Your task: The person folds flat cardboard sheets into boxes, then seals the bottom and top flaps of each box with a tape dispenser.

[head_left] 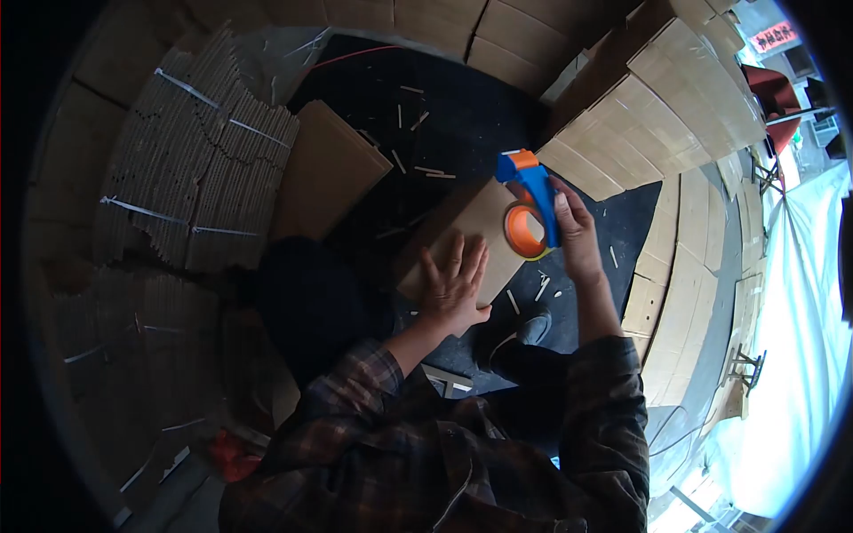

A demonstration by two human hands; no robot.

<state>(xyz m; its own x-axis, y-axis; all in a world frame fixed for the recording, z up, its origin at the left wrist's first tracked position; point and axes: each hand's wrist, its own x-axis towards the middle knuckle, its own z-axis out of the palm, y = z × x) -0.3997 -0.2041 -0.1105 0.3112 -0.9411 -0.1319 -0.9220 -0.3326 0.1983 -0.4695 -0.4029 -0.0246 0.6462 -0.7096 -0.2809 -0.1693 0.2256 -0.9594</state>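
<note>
A brown cardboard box (pixel 469 220) sits in front of me on the dark floor. My left hand (pixel 455 282) lies flat on its top with the fingers spread. In my right hand (pixel 576 233) is a blue tape dispenser (pixel 538 188) with an orange front end and an orange core. The fingers wrap round the dispenser's blue body, and it overlaps the far right end of the box in this view.
Strapped stacks of flat cardboard (pixel 191 147) rise on the left. A folded carton (pixel 329 164) leans beside them. More cardboard stacks (pixel 657 107) stand at the right and back. Scraps of cardboard (pixel 435 172) litter the dark floor (pixel 462 115). My shoe (pixel 535 326) is just right of the box.
</note>
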